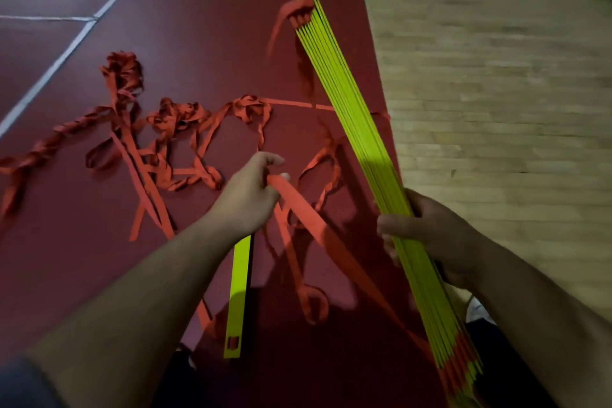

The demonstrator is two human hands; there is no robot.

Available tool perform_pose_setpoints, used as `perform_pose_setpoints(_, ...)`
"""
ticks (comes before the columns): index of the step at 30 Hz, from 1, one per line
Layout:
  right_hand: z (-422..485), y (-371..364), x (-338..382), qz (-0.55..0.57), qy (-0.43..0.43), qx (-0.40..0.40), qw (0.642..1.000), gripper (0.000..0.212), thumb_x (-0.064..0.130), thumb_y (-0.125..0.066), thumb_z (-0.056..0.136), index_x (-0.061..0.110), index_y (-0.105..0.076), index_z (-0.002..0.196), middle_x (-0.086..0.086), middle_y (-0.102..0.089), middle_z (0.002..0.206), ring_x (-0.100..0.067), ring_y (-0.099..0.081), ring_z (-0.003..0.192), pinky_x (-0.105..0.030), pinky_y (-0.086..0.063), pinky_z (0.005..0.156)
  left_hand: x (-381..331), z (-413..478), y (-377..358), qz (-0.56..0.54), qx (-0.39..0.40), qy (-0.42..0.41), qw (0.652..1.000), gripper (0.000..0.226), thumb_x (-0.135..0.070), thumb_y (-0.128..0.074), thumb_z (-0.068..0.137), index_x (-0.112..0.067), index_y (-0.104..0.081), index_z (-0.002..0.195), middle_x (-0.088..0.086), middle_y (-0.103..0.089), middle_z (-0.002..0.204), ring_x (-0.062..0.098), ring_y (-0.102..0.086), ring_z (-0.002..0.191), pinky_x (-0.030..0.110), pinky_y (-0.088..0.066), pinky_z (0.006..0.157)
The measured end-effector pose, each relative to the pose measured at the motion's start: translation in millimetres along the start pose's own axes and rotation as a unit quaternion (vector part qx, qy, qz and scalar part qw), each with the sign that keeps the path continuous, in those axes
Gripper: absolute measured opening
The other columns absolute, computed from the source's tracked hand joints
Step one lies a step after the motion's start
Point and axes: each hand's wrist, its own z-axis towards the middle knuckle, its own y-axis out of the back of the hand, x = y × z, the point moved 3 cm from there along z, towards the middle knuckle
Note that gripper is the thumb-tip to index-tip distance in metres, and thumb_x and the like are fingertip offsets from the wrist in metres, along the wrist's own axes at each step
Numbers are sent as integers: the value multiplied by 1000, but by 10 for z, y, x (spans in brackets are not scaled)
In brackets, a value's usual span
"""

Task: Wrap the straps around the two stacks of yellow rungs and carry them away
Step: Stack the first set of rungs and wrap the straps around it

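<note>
Right hand (437,238) fingers clamped round rung stack (351,116); left hand (246,195) fingers pinching strap (298,205).

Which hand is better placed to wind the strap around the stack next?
The left hand: it pinches the orange strap beside the stack of yellow rungs, while the right hand grips that stack.

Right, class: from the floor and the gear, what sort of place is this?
Probably an indoor sports hall or gym: a dark red court floor marked with white lines, pale wooden flooring beside it, and yellow rungs with red straps, like an agility ladder's.
</note>
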Motion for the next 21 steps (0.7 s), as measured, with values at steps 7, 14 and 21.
perform_pose_setpoints(7, 13, -26, -152, 26, -45, 54, 997, 71, 25, -83, 53, 2, -56, 115, -18, -56, 70, -29, -55, 56, -36, -48, 53, -18, 56, 164, 54, -60, 37, 996, 116, -51, -89, 66, -23, -21, 156, 0, -56, 135, 24, -59, 117, 35, -48, 91)
perform_pose_setpoints(14, -40, -66, -180, 125, -99, 170, 972, 79, 21, -97, 45, 7, -60, 113, -24, -52, 75, -35, -56, 60, -43, -52, 56, 89, 141, 288, -34, -44, 94, 994, 144, -46, -91, 64, -35, 19, 156, 13, -34, 160, 32, -54, 130, 45, -49, 100)
perform_pose_setpoints(21, -87, -58, -227, 26, -123, 195, 973, 86, 21, -91, 47, -5, -51, 119, -23, -57, 74, -33, -57, 56, -37, -49, 55, 123, 251, 381, -142, -43, 65, 987, 128, -26, -89, 72, -20, 3, 160, 4, -28, 163, 9, -28, 146, 37, -33, 118)
